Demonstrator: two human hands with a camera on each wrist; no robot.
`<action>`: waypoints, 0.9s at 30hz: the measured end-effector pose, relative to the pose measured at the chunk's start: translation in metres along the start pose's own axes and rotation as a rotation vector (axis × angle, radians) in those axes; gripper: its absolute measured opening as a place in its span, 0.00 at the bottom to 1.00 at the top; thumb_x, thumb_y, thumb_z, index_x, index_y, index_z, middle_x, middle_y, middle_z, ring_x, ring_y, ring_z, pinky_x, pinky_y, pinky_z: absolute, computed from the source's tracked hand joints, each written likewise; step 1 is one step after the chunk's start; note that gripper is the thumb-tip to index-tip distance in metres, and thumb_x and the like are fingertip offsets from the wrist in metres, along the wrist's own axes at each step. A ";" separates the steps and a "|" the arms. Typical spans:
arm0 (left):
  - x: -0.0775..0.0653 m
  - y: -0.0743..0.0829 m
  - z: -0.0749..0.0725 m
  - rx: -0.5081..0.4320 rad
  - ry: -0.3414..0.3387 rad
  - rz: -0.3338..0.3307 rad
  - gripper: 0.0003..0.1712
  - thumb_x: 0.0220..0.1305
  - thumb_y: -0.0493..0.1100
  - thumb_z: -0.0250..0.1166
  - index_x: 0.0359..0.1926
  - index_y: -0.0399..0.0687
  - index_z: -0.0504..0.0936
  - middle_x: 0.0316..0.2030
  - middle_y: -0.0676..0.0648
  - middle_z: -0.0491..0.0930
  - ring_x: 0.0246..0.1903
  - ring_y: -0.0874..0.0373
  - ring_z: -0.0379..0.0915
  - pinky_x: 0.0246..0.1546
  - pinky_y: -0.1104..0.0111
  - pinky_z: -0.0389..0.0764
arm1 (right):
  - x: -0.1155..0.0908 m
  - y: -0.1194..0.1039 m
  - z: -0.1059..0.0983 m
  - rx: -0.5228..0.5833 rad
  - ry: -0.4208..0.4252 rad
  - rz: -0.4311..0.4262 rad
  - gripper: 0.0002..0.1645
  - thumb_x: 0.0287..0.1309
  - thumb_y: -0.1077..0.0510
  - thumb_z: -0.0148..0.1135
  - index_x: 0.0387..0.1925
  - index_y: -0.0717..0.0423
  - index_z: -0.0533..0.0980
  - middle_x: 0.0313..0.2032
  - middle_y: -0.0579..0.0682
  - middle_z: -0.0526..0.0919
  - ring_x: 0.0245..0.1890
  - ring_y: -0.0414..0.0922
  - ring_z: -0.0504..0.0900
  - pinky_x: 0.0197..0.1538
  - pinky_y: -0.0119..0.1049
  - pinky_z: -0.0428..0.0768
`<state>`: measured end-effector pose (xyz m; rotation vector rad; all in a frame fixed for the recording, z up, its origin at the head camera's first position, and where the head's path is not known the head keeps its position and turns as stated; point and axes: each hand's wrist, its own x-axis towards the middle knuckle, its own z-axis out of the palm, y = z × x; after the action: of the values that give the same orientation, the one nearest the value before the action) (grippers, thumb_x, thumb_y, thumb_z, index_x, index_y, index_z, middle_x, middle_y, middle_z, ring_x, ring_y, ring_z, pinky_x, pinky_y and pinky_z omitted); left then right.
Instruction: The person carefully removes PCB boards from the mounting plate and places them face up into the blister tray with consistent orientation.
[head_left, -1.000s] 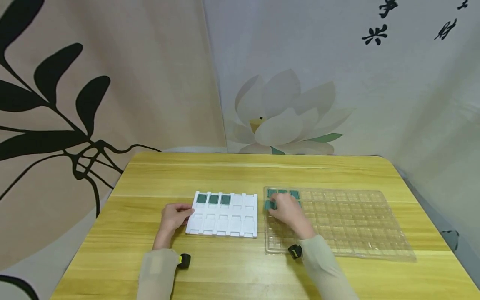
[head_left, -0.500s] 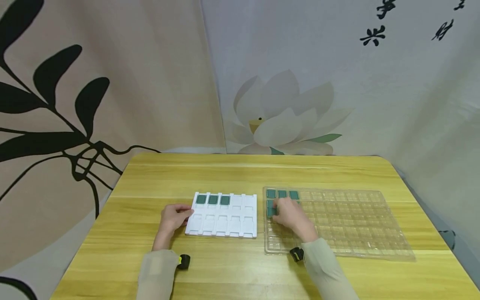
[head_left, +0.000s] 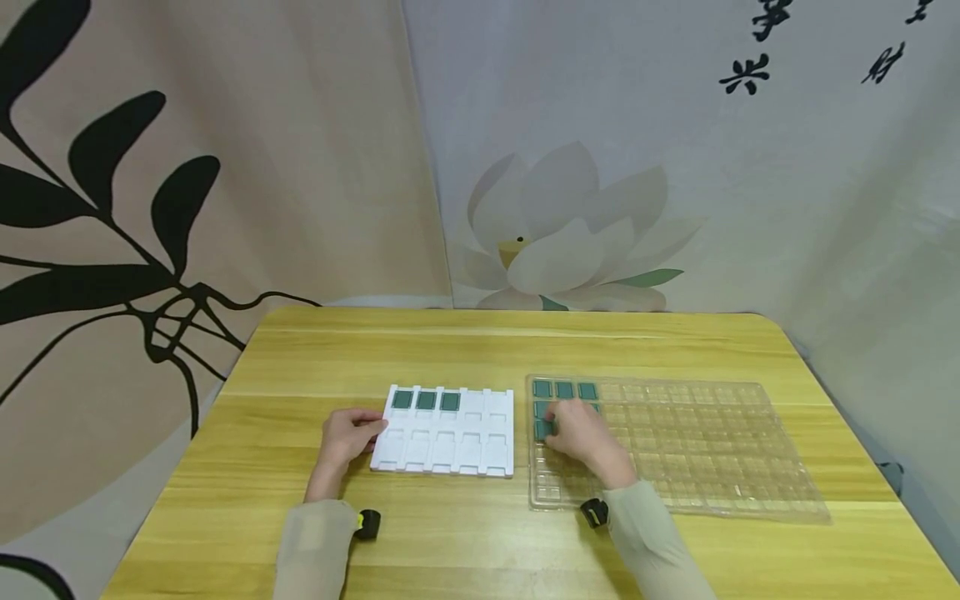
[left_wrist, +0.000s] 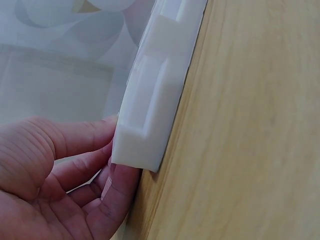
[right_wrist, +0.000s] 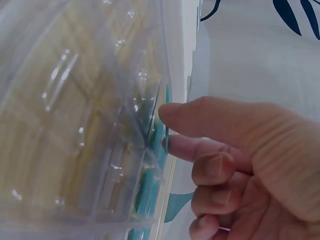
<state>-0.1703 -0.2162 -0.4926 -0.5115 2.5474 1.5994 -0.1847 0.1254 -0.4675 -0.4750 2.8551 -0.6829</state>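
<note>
In the head view, my left hand [head_left: 350, 435] pinches the left edge of a white plastic tray [head_left: 457, 457], thumb on top and fingers beneath. Three dark green square chips [head_left: 426, 401] sit in its back row. Over the left end of a clear plastic tray [head_left: 690, 450], my right hand [head_left: 581, 429] pinches a green square chip [head_left: 542, 430] between thumb and forefinger. More green chips [head_left: 565, 390] lie in that tray's back left pockets, some partly hidden by the hand. The right wrist view shows the thumb [right_wrist: 200, 117] and forefinger at a chip's thin teal edge.
Both trays lie on a wooden table [head_left: 420, 542], with a narrow gap between them. Small black devices [head_left: 367, 524] are worn at both wrists. A printed curtain [head_left: 315, 167] hangs behind the table.
My right hand has moved slightly toward me over the clear tray. The chip at its fingertips now shows nearer the front, apart from the one behind it. The left hand stays put.
</note>
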 end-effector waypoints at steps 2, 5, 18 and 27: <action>0.000 -0.001 0.000 -0.004 0.000 -0.002 0.13 0.58 0.33 0.64 0.43 0.26 0.80 0.34 0.35 0.80 0.22 0.60 0.75 0.24 0.70 0.79 | 0.000 0.000 0.000 -0.005 -0.002 -0.001 0.15 0.43 0.64 0.73 0.36 0.63 0.81 0.38 0.56 0.83 0.36 0.48 0.80 0.43 0.44 0.80; 0.001 -0.002 0.000 -0.012 0.002 -0.001 0.13 0.58 0.32 0.64 0.43 0.26 0.80 0.34 0.35 0.81 0.22 0.61 0.75 0.23 0.71 0.79 | 0.000 0.000 0.000 -0.009 -0.005 0.000 0.14 0.44 0.63 0.72 0.35 0.63 0.81 0.38 0.56 0.84 0.35 0.48 0.80 0.42 0.44 0.80; 0.000 -0.001 -0.001 -0.027 -0.004 -0.012 0.13 0.58 0.32 0.63 0.43 0.26 0.80 0.33 0.36 0.81 0.22 0.60 0.74 0.24 0.71 0.79 | 0.011 -0.004 0.002 0.043 0.049 -0.051 0.15 0.46 0.62 0.71 0.39 0.64 0.81 0.18 0.49 0.78 0.13 0.37 0.64 0.20 0.31 0.70; 0.000 0.001 0.000 -0.026 -0.007 -0.026 0.14 0.58 0.33 0.64 0.44 0.26 0.80 0.34 0.36 0.80 0.22 0.60 0.75 0.24 0.71 0.79 | 0.028 -0.024 0.008 0.122 0.061 -0.109 0.16 0.48 0.62 0.69 0.40 0.66 0.80 0.09 0.42 0.64 0.10 0.35 0.58 0.16 0.27 0.61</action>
<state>-0.1707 -0.2163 -0.4920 -0.5383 2.5072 1.6249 -0.2023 0.0922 -0.4653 -0.6039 2.8391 -0.8994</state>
